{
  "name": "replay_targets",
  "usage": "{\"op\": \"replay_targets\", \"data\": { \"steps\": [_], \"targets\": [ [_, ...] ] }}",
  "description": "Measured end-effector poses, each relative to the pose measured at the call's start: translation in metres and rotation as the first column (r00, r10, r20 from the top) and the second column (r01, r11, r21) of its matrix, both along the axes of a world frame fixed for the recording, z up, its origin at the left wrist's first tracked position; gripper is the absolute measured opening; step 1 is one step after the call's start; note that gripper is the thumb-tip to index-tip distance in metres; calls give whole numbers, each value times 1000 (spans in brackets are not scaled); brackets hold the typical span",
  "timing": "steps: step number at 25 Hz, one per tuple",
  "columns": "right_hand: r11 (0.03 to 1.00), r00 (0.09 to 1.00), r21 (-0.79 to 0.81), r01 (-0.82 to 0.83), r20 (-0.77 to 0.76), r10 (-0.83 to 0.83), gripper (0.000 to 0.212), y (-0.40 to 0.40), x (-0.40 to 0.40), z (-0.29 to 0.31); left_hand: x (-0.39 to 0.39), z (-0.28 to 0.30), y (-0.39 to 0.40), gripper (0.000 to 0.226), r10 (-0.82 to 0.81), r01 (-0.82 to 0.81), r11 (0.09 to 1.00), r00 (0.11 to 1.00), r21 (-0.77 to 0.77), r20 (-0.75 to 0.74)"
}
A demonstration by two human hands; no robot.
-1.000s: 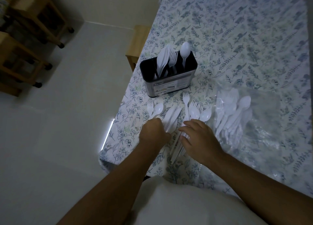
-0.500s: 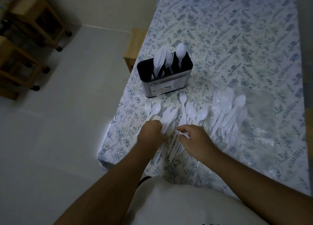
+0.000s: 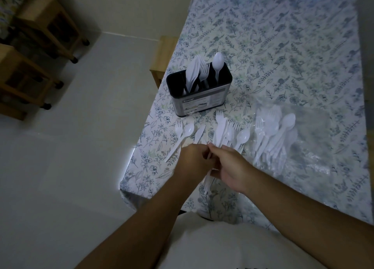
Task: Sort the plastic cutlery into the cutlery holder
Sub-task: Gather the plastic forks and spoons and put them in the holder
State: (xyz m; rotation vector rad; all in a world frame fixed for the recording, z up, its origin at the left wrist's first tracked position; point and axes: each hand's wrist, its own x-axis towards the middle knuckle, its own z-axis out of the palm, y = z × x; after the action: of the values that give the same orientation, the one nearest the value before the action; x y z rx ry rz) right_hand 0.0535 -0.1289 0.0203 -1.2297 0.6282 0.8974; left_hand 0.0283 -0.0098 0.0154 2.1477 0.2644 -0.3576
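A black and steel cutlery holder point(image 3: 202, 101) stands on the table with white knives, forks and one spoon upright in it. In front of it lie loose white plastic pieces: a fork point(image 3: 178, 127), a spoon point(image 3: 187, 130), a knife point(image 3: 200, 132) and a bunch of forks and spoons point(image 3: 228, 131). My left hand point(image 3: 193, 160) and my right hand point(image 3: 229, 165) meet over the near ends of these pieces. Both are closed around a few white handles point(image 3: 208, 182) that stick out below them.
A clear plastic bag point(image 3: 315, 147) with more white cutlery point(image 3: 273, 135) lies to the right. The table's left edge point(image 3: 129, 157) is close to my left hand. A wooden stool point(image 3: 164, 56) stands beside the table, wooden carts at far left, blue containers at the far end.
My hands have come together and closed on the handles, lifting slightly off the cloth. The knives that lay fanned under my left hand have been gathered up.
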Motion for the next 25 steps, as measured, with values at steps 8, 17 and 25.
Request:
{"op": "replay_targets", "data": {
  "steps": [8,17,25],
  "targets": [
    [869,887,183,459,-33,-461,7,-12,23,3,-24,-3,-11,29,589,-617,741,786,-263,-186],
    [946,991,-323,-25,117,66,12,-26,-11,-21,-30,-21,-8,34,127,-80,967,974,243,-186],
    [961,987,-274,-35,143,76,19,-31,-16,-27,-42,-20,-6,20,63,-72,980,997,184,52]
  ]
}}
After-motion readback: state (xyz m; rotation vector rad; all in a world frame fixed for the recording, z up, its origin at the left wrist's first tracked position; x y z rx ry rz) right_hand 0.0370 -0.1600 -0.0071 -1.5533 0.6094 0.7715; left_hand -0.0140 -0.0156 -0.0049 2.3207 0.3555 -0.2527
